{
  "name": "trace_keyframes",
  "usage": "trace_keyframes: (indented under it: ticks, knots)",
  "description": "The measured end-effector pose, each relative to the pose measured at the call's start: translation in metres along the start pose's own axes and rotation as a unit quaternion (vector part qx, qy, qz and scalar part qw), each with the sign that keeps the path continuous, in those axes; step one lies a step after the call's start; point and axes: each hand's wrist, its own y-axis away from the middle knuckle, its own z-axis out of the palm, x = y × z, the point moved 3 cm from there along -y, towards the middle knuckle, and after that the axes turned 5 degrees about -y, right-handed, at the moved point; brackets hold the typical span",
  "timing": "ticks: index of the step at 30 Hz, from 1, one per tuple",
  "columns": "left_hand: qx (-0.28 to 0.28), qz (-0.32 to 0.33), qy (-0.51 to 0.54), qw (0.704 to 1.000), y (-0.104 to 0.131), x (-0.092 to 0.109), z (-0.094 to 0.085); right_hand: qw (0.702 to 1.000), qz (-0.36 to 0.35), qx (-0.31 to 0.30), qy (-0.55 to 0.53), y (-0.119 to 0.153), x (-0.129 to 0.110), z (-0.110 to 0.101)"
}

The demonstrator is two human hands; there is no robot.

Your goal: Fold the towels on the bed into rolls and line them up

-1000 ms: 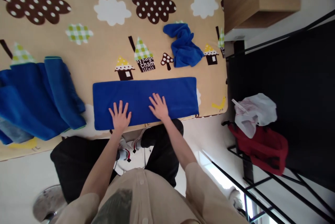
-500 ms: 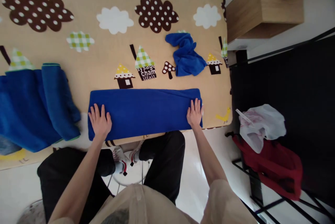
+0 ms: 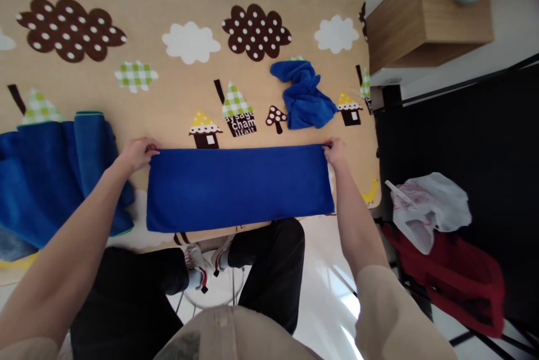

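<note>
A blue towel (image 3: 240,186), folded into a long flat strip, lies along the near edge of the bed. My left hand (image 3: 140,153) pinches its far left corner between thumb and fingers. At the far right corner, my right hand (image 3: 334,152) grips the same towel in a pinch. Beyond the strip, a crumpled blue cloth (image 3: 305,96) rests to the right. Several folded blue towels (image 3: 50,174) are heaped at the left, partly behind my left forearm.
The bed (image 3: 168,104) has a tan printed sheet. A wooden box shelf (image 3: 425,17) juts from the wall at the far right. Beside the bed on the right are a white plastic bag (image 3: 433,203) and a red bag (image 3: 458,281). A round stool (image 3: 210,292) stands below the bed edge.
Both hands have moved from lying flat on the towel to its far corners and now pinch them. The towel's surface looks smoother. The view has shifted slightly.
</note>
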Motion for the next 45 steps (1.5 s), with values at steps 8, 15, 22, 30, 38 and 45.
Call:
trace_keyframes:
  ticks: [8,15,22,30,38,45]
  knots:
    - [0.197,-0.136,0.075,0.968,0.059,0.113,0.016,0.985,-0.042,0.165,0.027,0.101,-0.101,0.052]
    - [0.126,-0.06,0.084,0.987,0.072,0.187,0.071,0.935,-0.329,-0.128,0.019,0.173,-0.177,0.135]
    - [0.186,-0.128,0.072,0.972,0.063,0.083,0.061,0.991,-0.097,0.033,0.089,0.066,-0.018,0.06]
    - [0.154,-0.116,0.082,0.978,0.152,0.132,0.096,0.986,-0.116,0.073,0.092,0.138,0.007,0.059]
    - [0.134,-0.258,0.077,0.954,0.264,0.123,0.137,0.995,-0.012,0.093,0.017,0.223,0.104,0.042]
    - [0.165,-0.142,0.1,0.971,0.205,0.166,0.077,0.878,0.265,0.254,-0.306,0.305,-0.002,0.048]
